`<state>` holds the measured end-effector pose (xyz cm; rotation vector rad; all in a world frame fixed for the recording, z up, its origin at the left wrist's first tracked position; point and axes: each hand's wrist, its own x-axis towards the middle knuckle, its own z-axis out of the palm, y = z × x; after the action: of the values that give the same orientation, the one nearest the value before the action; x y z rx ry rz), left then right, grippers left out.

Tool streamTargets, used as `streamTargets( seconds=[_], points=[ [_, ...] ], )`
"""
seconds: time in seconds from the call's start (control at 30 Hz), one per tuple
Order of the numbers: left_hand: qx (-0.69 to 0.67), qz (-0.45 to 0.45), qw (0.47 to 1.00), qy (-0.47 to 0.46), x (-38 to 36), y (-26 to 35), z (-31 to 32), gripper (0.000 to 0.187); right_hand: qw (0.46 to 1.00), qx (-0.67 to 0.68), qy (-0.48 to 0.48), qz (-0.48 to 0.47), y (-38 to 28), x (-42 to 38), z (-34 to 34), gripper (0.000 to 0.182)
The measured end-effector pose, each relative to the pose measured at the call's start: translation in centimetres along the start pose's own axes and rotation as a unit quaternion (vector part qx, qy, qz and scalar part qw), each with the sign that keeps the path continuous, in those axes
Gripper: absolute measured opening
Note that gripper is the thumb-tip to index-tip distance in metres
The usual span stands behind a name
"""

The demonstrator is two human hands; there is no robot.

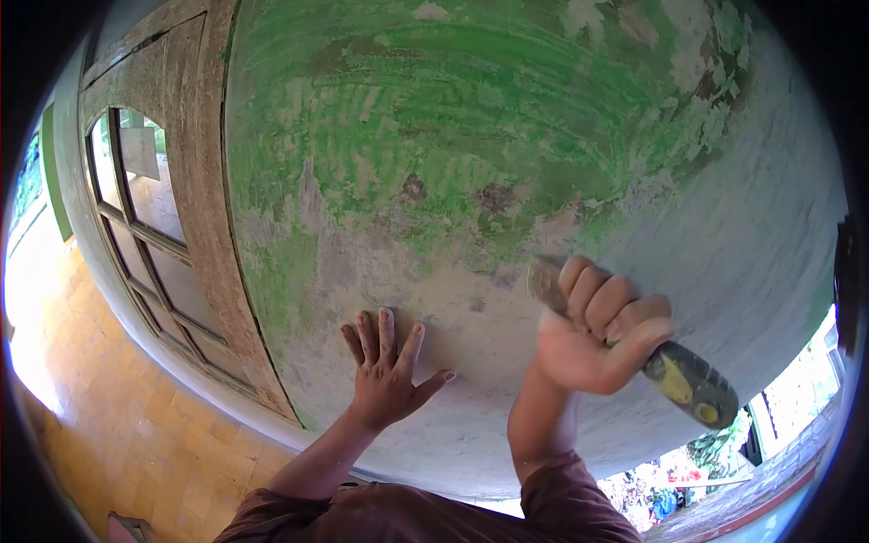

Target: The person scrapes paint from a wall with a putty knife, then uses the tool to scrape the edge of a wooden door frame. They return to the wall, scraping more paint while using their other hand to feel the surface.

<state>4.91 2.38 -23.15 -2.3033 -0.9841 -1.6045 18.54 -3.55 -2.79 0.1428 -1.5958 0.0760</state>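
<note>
My right hand (605,330) is wrapped round a paint scraper (692,385) with a thick black and yellow handle. Its dull metal blade sticks out past my fingers toward the wall (471,317), right at the lower edge of the green paint (453,136). Part of the scraper is hidden inside my fist. To the left, my left hand (385,362) lies flat against the bare greyish part of the wall, fingers spread, holding nothing.
A worn wooden window frame (204,181) with glass panes borders the wall on the left. Yellowish floor tiles (145,398) spread below it. At the lower right, plants (720,452) and a ledge (760,507) show in bright daylight.
</note>
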Motion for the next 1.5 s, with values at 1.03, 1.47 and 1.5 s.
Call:
streamTargets(
  seconds=[1.03, 1.47, 1.5],
  points=[
    [0.001, -0.003, 1.000, -0.004, -0.6, -0.3, 0.1, 0.082, 0.999, -0.020, 0.029, -0.020, -1.1, -0.3, 1.3, 0.031],
    [0.032, 0.007, 0.999, -0.034, -0.5, -0.1, -0.1, 0.087, 0.994, -0.065, 0.076, -0.043, -0.9, 0.2, -0.1, 0.034],
    [0.017, -0.007, 1.000, -0.019, -0.5, -0.1, 0.1, 0.083, 0.995, -0.037, 0.075, -0.053, -1.5, 0.3, 0.3, 0.034]
  ],
)
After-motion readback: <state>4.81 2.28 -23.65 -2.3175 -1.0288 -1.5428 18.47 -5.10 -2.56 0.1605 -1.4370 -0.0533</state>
